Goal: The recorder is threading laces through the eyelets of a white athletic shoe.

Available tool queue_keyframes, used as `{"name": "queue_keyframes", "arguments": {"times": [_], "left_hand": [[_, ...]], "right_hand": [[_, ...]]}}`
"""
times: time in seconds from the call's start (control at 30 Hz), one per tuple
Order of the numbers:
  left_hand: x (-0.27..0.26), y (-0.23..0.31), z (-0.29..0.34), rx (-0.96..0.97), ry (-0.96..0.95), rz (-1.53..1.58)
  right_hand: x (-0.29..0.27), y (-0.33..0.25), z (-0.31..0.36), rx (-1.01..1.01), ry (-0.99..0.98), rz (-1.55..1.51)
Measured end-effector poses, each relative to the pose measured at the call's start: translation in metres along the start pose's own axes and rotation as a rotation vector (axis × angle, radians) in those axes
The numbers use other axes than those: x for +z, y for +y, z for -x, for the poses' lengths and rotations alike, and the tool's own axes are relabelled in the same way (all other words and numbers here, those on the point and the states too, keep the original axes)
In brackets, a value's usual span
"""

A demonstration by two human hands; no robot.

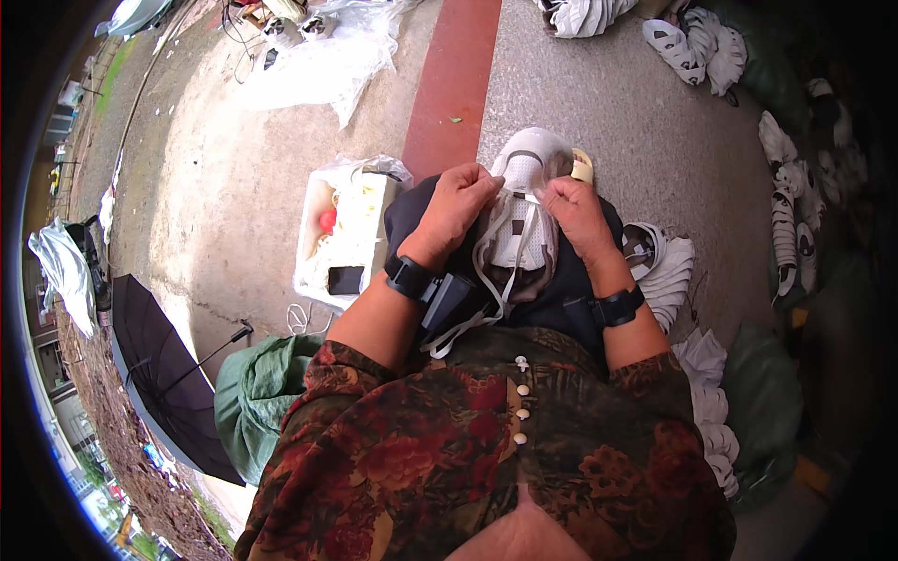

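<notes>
A white and grey sneaker [521, 222] rests on my lap, toe pointing away from me. A white shoelace [529, 234] runs over its tongue, and loose ends hang toward my waist. At the shoe's left side my left hand [460, 201] is closed, fingertips pinched on the lace by the front eyelets. Opposite it, my right hand [578, 215] pinches the lace on the right side. A short stretch of lace spans the gap between both hands. What lies inside the fingertips is mostly hidden. Both wrists wear black bands.
Left of my knees stands a white foam box [309, 238] holding a red ball-like thing and a dark flat object. An open black umbrella [164, 374] lies at far left beside green cloth [262, 393]. More white shoes [669, 280] lie in rows along the right.
</notes>
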State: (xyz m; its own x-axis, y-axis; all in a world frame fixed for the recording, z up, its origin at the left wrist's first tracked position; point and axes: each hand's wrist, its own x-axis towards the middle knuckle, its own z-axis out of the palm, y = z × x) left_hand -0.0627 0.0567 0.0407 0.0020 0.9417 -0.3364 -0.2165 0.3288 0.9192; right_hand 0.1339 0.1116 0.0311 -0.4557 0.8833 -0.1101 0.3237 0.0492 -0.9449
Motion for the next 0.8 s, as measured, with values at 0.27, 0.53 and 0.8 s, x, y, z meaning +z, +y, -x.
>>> {"name": "queue_keyframes", "arguments": {"times": [0.27, 0.53, 0.8], "left_hand": [[0.002, -0.009, -0.005, 0.023, 0.187, -0.159], [0.001, -0.006, 0.001, 0.043, 0.178, -0.145], [-0.006, 0.002, 0.045, 0.128, 0.219, -0.35]], "right_hand": [[0.003, -0.002, 0.003, -0.09, 0.091, 0.184], [0.003, -0.015, 0.013, 0.039, 0.107, -0.019], [0.01, -0.048, 0.041, -0.383, 0.169, 0.384]]}}
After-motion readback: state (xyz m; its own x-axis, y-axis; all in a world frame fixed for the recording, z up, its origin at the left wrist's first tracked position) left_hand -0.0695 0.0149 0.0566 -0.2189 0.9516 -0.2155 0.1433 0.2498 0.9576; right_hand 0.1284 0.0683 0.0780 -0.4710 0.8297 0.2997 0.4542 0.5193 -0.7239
